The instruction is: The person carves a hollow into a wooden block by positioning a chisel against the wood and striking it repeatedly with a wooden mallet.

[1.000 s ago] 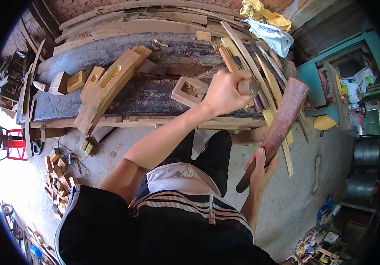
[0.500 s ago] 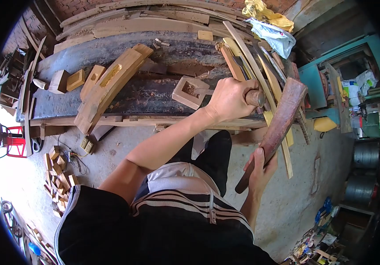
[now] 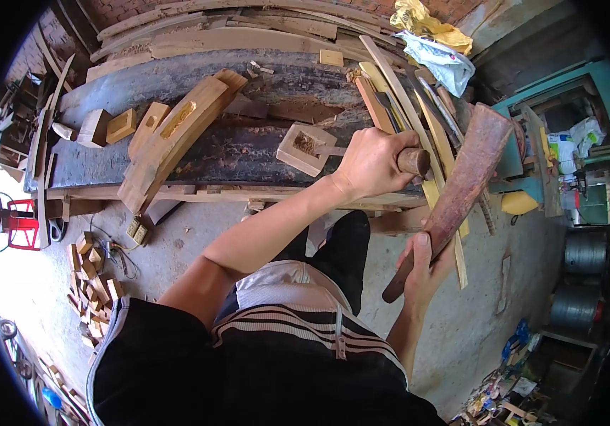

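Squarely near the middle of the workbench (image 3: 248, 157), toward its near edge, sits a pale wooden block (image 3: 307, 149) with a squared recess holding loose chips. From the right, a chisel (image 3: 413, 162) slants over the block's rim with its blade at the recess; whether the tip touches wood inside, I cannot tell. The left hand (image 3: 372, 165) grips the chisel's round handle, fingers curled tightly together around it, with the butt of the handle poking out to the right. Farther right and nearer the body, the right hand (image 3: 425, 264) holds a reddish-brown wooden mallet (image 3: 469, 170) by its narrow end, the thumb laid along the top and the other fingers wrapped beneath, partly hidden. The mallet's broad end tilts up to the far right, well apart from the chisel handle. Left of the recessed block, a long timber (image 3: 177, 138) with a slot cut in it lies aslant and juts past the bench's near edge, with smaller wooden blocks (image 3: 122, 126) beyond it to the left. Long wooden strips (image 3: 397, 89) lie to the right of the bench, a white plastic bag (image 3: 438, 62) at their far end. On the floor at left, wood offcuts (image 3: 92, 287) lie heaped near a red stool (image 3: 22, 224).
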